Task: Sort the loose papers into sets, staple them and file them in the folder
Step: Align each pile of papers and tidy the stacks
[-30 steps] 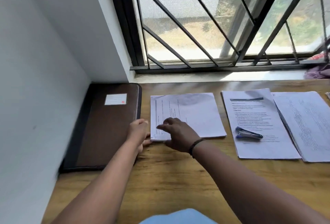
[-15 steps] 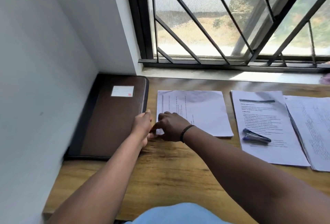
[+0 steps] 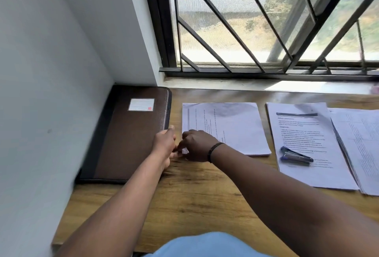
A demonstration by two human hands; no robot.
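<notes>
Both hands meet at the paper set's [image 3: 223, 127] near corner — left hand [image 3: 165, 144] and right hand [image 3: 196, 147] with fingers curled, each grip's hold unclear — beside the folder [image 3: 131, 133].

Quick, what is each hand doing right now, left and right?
Left hand: curled against the brown leather folder's edge; grip cannot be told.
Right hand: pinching the leftmost white paper set's near corner.

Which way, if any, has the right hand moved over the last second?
Yes. The right hand has slid left across the left paper set to its near-left corner, closer to the folder.
</notes>
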